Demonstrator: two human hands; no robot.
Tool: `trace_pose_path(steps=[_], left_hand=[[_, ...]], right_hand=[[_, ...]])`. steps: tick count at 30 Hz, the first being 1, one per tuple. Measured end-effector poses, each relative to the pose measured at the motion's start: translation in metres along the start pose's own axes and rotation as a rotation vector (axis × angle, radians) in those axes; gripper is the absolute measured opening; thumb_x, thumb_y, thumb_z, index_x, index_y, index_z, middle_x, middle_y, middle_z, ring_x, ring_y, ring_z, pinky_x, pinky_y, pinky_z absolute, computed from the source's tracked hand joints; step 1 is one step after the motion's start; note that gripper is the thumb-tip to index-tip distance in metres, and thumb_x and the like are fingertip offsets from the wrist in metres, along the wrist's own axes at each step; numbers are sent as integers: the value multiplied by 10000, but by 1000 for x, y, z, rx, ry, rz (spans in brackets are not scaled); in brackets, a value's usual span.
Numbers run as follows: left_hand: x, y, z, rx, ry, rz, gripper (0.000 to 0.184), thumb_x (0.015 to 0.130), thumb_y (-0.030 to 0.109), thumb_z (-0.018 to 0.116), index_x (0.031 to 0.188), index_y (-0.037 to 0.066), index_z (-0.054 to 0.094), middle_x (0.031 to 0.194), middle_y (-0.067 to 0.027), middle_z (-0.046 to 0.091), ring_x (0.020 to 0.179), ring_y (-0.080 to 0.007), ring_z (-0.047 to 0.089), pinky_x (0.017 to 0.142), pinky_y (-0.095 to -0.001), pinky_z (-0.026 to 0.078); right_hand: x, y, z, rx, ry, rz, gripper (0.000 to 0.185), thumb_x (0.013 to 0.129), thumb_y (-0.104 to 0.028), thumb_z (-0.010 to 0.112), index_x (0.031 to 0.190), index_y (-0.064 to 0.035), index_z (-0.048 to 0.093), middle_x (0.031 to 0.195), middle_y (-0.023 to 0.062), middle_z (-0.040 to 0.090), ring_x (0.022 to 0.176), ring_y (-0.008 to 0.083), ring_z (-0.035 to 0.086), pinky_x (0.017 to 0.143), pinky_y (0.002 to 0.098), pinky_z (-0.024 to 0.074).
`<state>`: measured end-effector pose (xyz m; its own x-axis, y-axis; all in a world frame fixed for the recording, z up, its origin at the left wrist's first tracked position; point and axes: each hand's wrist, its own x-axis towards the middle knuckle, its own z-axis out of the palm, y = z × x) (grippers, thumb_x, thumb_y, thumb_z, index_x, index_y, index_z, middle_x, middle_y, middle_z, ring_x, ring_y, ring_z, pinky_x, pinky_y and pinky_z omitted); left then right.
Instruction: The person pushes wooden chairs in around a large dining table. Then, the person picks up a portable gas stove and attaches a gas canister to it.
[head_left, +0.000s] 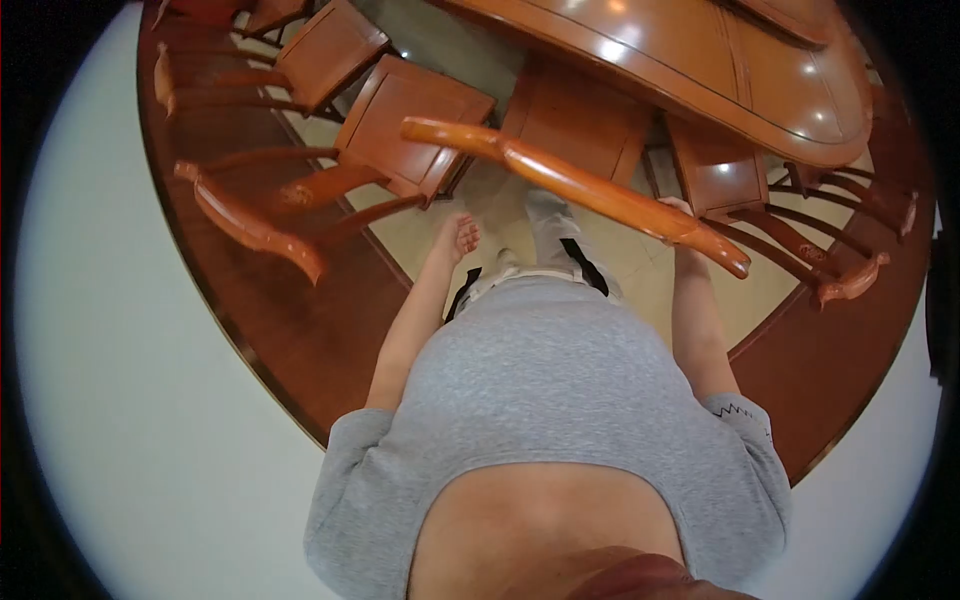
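A polished reddish-brown wooden chair stands right in front of me, its curved top rail (580, 190) slanting across the view. Near the right end of this rail, my right hand (677, 222) is closed around it, with the fingers partly hidden behind the wood. The seat of the chair (580, 115) lies beyond the rail, partly below the table edge. My left hand (463, 236) hangs by my left side below the rail's left end, apart from it. Its fingers are curled in, and nothing shows in them.
A large glossy wooden table (690, 60) fills the top right. To the left are another chair (415, 120) and a further chair (330, 55); one more chair (720, 170) stands at the right. Pale floor tiles (640, 255) have a dark brown border (310, 330). A white wall surface lies at the left.
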<state>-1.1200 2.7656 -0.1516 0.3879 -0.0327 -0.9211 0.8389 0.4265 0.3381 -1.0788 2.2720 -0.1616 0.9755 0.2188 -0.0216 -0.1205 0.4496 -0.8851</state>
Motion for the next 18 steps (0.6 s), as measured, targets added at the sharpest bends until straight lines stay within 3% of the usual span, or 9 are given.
trace_pose_path(steps=[2,3,6,7,9,13,15,18], left_hand=[[-14,-31,-26,-64,30,-31,331,865,365,532,1075,116,477,813,-47,591,659,-182,576,562,-313,467],[-21,-45,-36,-88,37,-37,317,868,347,526,1073,108,488,833,-54,593,669,-184,578,564,-314,468],[-53,-78,-64,-182,71,-16,296,875,317,510,1070,95,511,851,-63,596,679,-189,582,567,-317,470],[-60,-82,-73,-227,83,9,290,878,304,500,1070,89,523,849,-65,598,679,-192,584,567,-319,470],[-66,-86,-104,-271,136,34,291,875,299,505,1071,85,532,849,-66,600,679,-193,585,563,-319,470],[-88,-69,-159,-348,217,121,272,874,294,508,1038,79,534,830,-62,591,672,-197,585,557,-312,471],[-94,-49,-179,-372,250,204,256,887,312,502,1000,84,527,816,-58,579,663,-202,584,543,-314,471],[-94,-13,-205,-474,244,373,257,906,325,494,988,84,528,814,-58,579,657,-202,587,528,-313,471]], right_hand=[[11,-15,-11,507,-74,563,292,839,-311,613,943,-39,623,922,141,674,756,233,660,699,398,550],[9,-10,-28,506,-89,577,292,839,-311,613,943,-39,623,922,141,674,756,233,660,699,398,550],[-3,22,-94,744,420,577,307,866,-340,525,957,-60,608,857,113,654,623,224,608,486,265,487],[-2,19,-93,740,408,582,307,866,-340,525,957,-60,608,857,113,654,623,224,608,486,265,487],[2,4,-83,563,835,742,338,859,-356,506,974,-50,592,874,124,641,592,203,555,397,208,363],[-13,-18,-51,520,612,812,402,847,-425,516,1077,-105,599,961,123,622,664,178,621,430,222,403],[-11,-14,-49,509,819,785,422,848,-439,505,1084,-101,597,964,133,625,671,183,625,419,208,392],[0,-24,-17,457,781,740,401,856,-421,506,1080,-102,600,972,124,626,689,178,625,406,198,382]])
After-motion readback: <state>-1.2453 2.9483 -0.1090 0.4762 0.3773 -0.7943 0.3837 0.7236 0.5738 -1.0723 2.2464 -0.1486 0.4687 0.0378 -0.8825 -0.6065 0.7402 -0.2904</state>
